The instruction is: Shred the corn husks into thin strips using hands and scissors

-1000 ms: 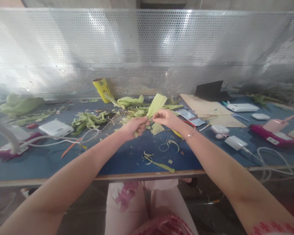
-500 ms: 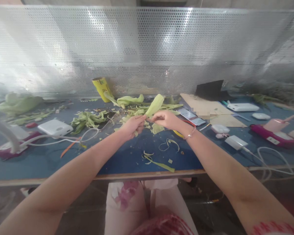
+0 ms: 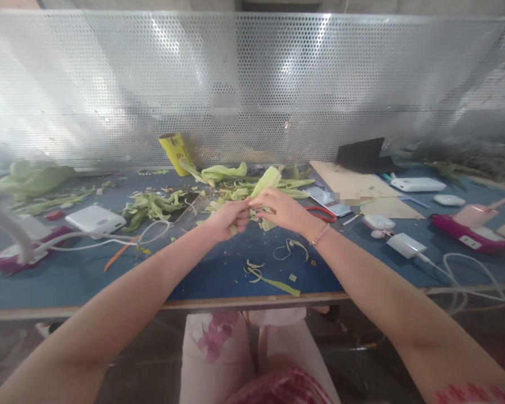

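I have a pale green leaf strip rising from between my two grips, broad and softly folded, with fine lengthwise ribs. My left grip is clenched on its lower end, fingers curled under and thumb on top. My right grip meets it there with bent fingers, a thin bracelet at the wrist; I cannot tell whether it pinches the strip too.

Just beyond the grips lies a larger, limp, smooth leaf, and left of them a crumpled leaf heap. Nearer me than the grips, thin curled shreds lie on the smooth blue table, which has a pale edge.

Right of my right grip are a glossy red loop, a flat phone whose screen text I can't read, and matte tan sheets. Beyond my left grip leans a hollow yellow tube, its dark print too blurred to read. Farthest out stands a shiny metal panel punched with round holes.
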The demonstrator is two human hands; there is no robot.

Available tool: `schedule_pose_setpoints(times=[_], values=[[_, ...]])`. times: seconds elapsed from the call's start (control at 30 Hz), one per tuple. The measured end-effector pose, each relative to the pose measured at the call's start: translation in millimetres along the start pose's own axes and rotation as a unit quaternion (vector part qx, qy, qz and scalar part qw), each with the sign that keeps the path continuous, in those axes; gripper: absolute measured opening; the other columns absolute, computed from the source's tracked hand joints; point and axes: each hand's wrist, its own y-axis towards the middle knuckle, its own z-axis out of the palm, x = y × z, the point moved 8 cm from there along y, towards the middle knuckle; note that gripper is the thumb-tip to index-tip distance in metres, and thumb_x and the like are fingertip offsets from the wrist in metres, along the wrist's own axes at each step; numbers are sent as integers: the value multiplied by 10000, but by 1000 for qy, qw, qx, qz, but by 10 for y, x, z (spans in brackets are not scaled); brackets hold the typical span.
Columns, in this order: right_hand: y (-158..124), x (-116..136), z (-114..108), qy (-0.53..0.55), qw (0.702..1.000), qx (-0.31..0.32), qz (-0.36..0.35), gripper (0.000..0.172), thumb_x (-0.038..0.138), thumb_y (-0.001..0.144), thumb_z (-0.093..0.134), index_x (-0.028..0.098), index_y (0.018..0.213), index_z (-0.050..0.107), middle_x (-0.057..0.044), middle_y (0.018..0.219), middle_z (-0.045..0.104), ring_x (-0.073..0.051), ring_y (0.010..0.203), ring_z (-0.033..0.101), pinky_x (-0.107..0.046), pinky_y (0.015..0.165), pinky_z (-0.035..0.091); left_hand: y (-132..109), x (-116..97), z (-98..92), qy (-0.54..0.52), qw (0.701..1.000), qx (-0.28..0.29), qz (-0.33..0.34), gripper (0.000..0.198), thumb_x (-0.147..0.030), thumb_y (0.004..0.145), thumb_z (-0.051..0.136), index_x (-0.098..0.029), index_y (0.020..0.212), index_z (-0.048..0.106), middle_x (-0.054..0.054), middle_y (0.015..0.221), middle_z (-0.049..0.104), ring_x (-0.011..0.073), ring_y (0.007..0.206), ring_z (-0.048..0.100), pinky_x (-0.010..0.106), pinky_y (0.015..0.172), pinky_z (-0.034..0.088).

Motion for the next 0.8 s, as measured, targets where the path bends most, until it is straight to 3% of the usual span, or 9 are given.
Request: schedule_pose_setpoints(times=[0.17, 0.33, 0.47, 0.67, 0.8], values=[[12, 21, -40, 8, 998, -59, -1, 168, 267, 881, 507, 183, 840, 646, -39, 842, 581, -142, 788, 549, -275, 721, 426, 1, 42, 49, -15, 999, 23, -16, 283, -329, 846, 514, -173, 636, 406, -95, 452, 208, 32, 338, 177, 146, 316, 170], [34, -16, -95, 34, 993, -106, 47, 107, 234, 842, 566, 172, 794, 639, -23, 759, 591, -133, 733, 547, -262, 685, 425, -8, 40, 92, -34, 998, 55, -24, 255, -325, 868, 445, -167, 668, 431, -86, 479, 212, 34, 344, 182, 141, 317, 175], [24, -71, -100, 26, 988, -135, 74, 107, 222, 840, 555, 179, 778, 632, -25, 758, 587, -138, 708, 539, -270, 665, 424, -26, 32, 145, -39, 995, 84, -29, 189, -210, 836, 391, -157, 659, 430, -66, 501, 251, 35, 353, 205, 138, 325, 189], [8, -114, -139, 6, 981, -176, 84, 116, 229, 832, 555, 185, 759, 633, -21, 736, 601, -149, 712, 546, -279, 678, 421, -47, -3, 179, -16, 998, 64, -3, 140, -186, 821, 377, -141, 765, 497, -75, 492, 244, 36, 351, 187, 132, 328, 180], [2, -115, -154, 8, 979, -187, 78, 120, 236, 830, 561, 183, 759, 643, -23, 737, 618, -151, 719, 554, -282, 691, 421, -51, -14, 177, -27, 999, 42, -6, 161, -179, 826, 363, -160, 681, 430, -72, 479, 263, 34, 348, 191, 131, 327, 184]])
